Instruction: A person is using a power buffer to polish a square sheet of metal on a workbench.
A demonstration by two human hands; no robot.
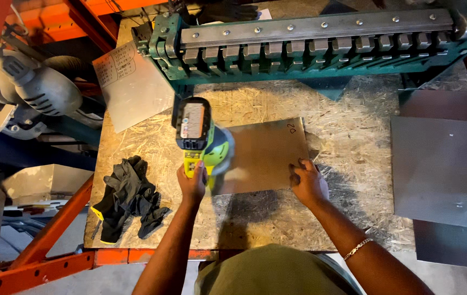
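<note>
Two hands are at work over the table (277, 218), and I read this as the sanding step in full swing. Nearest me, my left hand (192, 183) is clenched around the yellow-green grip of a cordless sander (203, 139), its pad resting on the left part of a brownish metal sheet (269, 153). My right hand (307, 183) presses flat on the sheet's near right corner, fingers spread and gripping nothing, pinning it to the chipboard top; a bracelet (358, 248) sits on that wrist. The sheet lies flat mid-table, roughly square to its edge.

A pair of black gloves (129, 199) lies crumpled on the near left corner, well apart from the sander. To the right, off the table, grey metal plates (444, 172) are stacked. Farther back on the left a pale sheet (132, 87) leans at an angle, and beyond it a grey power tool (34, 84) rests among orange rack beams (42, 240). At the far edge stands a green sheet-metal brake (310, 43).

As I judge it, the next pass calls for steady downward pressure from the right hand while the sander sweeps rightward, stopping short of those fingers.
</note>
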